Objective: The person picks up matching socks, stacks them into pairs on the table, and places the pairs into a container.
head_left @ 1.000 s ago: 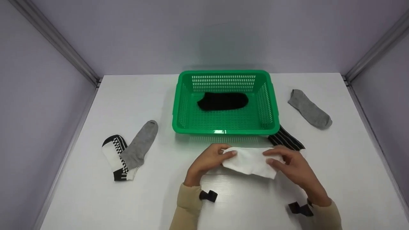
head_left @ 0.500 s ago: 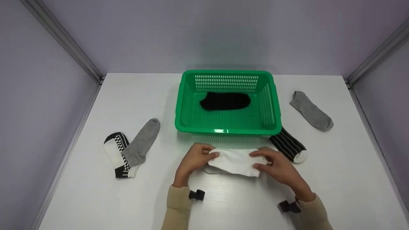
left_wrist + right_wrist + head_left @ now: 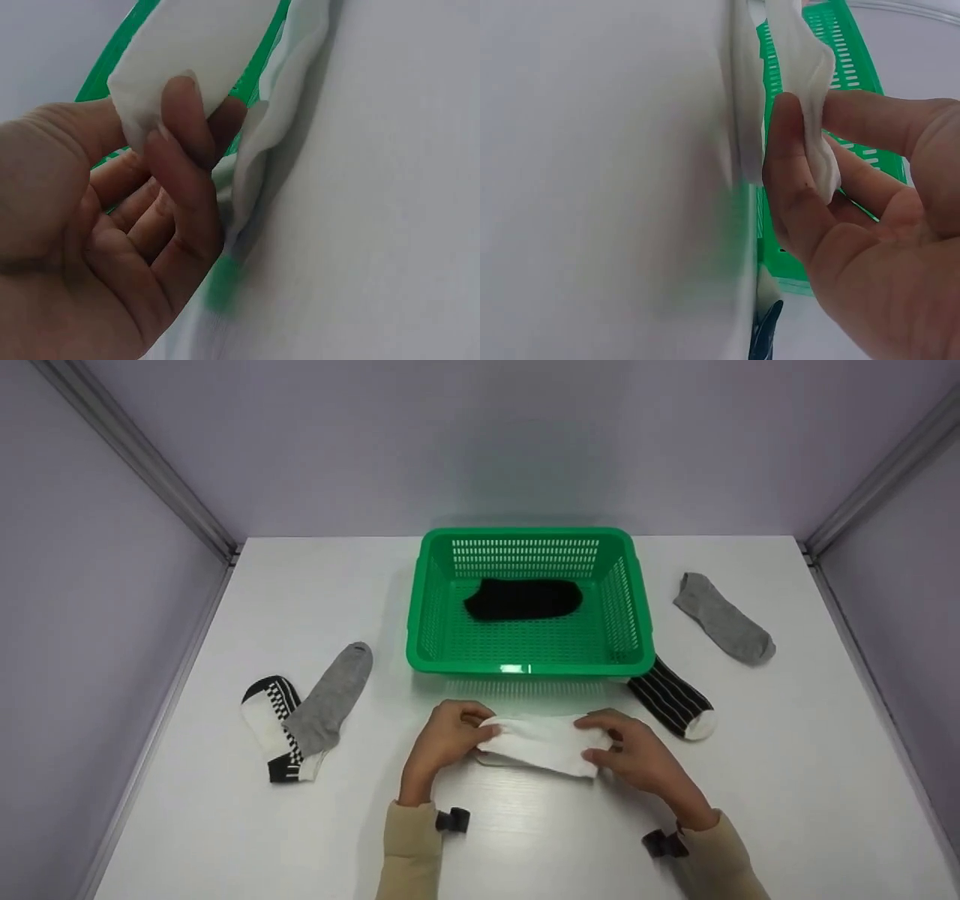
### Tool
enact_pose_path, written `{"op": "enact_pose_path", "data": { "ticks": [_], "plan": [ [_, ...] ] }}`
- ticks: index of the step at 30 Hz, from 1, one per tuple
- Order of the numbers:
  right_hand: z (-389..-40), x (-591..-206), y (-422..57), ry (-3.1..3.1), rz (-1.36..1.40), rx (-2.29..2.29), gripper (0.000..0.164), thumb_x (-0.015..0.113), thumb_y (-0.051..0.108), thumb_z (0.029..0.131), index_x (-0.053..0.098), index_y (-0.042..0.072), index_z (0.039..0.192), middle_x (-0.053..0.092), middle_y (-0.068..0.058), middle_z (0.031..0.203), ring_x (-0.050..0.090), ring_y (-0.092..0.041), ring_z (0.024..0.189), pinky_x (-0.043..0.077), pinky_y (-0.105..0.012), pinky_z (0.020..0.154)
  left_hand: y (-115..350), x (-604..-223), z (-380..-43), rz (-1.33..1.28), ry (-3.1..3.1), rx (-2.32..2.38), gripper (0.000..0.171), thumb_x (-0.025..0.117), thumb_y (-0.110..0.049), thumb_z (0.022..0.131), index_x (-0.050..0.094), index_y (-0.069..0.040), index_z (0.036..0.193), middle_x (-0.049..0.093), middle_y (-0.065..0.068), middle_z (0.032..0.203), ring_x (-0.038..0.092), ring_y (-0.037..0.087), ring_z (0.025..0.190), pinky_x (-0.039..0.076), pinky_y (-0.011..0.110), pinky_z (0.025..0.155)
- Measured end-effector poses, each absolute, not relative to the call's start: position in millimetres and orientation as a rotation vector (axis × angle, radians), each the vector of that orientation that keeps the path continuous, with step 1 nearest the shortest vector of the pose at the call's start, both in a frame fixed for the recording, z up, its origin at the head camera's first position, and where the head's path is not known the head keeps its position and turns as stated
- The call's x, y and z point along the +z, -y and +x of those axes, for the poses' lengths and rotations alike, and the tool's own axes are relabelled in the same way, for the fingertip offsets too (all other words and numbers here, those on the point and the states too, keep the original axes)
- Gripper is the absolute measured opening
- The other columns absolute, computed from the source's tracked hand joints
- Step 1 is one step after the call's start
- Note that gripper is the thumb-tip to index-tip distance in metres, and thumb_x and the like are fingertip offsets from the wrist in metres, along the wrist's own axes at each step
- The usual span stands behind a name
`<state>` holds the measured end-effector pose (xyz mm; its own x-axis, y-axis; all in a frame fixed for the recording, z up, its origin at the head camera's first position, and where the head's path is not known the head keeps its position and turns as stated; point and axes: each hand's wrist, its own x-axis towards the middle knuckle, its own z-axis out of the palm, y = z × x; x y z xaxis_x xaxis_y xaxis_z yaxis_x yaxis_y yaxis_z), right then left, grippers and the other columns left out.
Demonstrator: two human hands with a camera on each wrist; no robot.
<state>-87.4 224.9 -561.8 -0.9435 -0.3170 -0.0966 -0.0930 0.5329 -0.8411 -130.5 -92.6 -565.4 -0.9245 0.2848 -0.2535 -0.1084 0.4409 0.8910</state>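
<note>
In the head view a white sock (image 3: 540, 742) stretches sideways between both hands, in front of the green basket. My left hand (image 3: 450, 735) pinches one end between thumb and fingers. The other end is pinched by my right hand (image 3: 634, 750). Under it a second white sock (image 3: 499, 763) lies on the table, mostly hidden from above. Both wrist views show a gap between the held sock (image 3: 202, 52) and the lower sock (image 3: 748, 112). A black sock (image 3: 525, 600) lies flat inside the basket.
The green basket (image 3: 480, 668) stands at the table's back. Right of it lie a striped black sock (image 3: 671, 697) with a white toe, partly behind the basket, and a grey sock (image 3: 724, 619). At left, another grey sock (image 3: 330, 701) overlaps a checkered black-and-white sock (image 3: 262, 727).
Both hands have moved left with the white sock, now over the second white sock. The striped sock's white toe has come into full view. The head view has shifted slightly.
</note>
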Motion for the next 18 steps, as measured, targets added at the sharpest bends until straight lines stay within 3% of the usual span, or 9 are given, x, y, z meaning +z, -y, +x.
{"op": "enact_pose_path", "data": {
  "ticks": [4,7,15,18],
  "plan": [
    [-86.7,-561.0,-221.8,-2.576,-0.413,-1.327,0.041,0.080,0.013,0.093,0.070,0.010,0.132,0.067,-0.011,0.137,0.060,-0.023,0.115,0.054,-0.033,0.094,95.3,-563.9,-129.8,0.136,-2.339,1.493,0.019,0.078,-0.018,0.094,0.078,-0.012,0.113,0.076,0.011,0.107,0.071,0.021,0.097,0.057,0.033,0.078],
    [-86.6,-559.4,-221.6,-2.596,-0.433,-1.310,0.044,0.081,0.012,0.091,0.069,0.007,0.133,0.067,-0.013,0.136,0.056,-0.020,0.103,0.051,-0.025,0.086,95.4,-563.4,-130.5,0.097,-2.323,1.506,0.024,0.078,-0.018,0.094,0.076,-0.012,0.117,0.075,0.012,0.108,0.071,0.019,0.095,0.057,0.031,0.075],
    [-85.7,-557.6,-219.1,-2.604,-0.456,-1.226,0.048,0.083,0.015,0.090,0.067,0.003,0.133,0.064,-0.016,0.138,0.059,-0.025,0.114,0.054,-0.039,0.097,95.1,-564.2,-125.8,0.097,-2.374,1.462,0.031,0.081,-0.020,0.092,0.073,-0.007,0.119,0.071,0.009,0.097,0.065,0.013,0.075,0.053,0.029,0.068],
    [-86.7,-556.1,-217.2,-2.613,-0.463,-1.171,0.050,0.084,0.017,0.089,0.066,0.002,0.134,0.060,-0.018,0.140,0.061,-0.024,0.110,0.055,-0.040,0.096,93.1,-561.7,-122.8,0.131,-2.454,1.408,0.033,0.081,-0.021,0.092,0.073,-0.005,0.120,0.067,0.007,0.089,0.058,0.013,0.071,0.050,0.029,0.066]
  ]
}}
